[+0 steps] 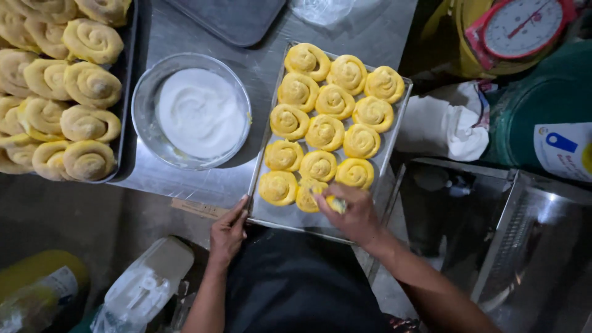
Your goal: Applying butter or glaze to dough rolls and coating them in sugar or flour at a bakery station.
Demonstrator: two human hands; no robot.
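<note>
Right hand pinches a yellow spiral dough roll at the flat metal tray's front row, left hand open against the overhanging tray edge; risk: tray tipping off steel worktop.

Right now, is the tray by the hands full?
Not full. The tray holds rows of yellow rolls, but bare metal shows along its near edge, where the right hand sets one.

Dimly lit kitchen corner: brushed stainless steel worktable under soft overhead glare, dark floor below, bare metal rack frame to the right, red-rimmed dial scale above a green drum.
</note>
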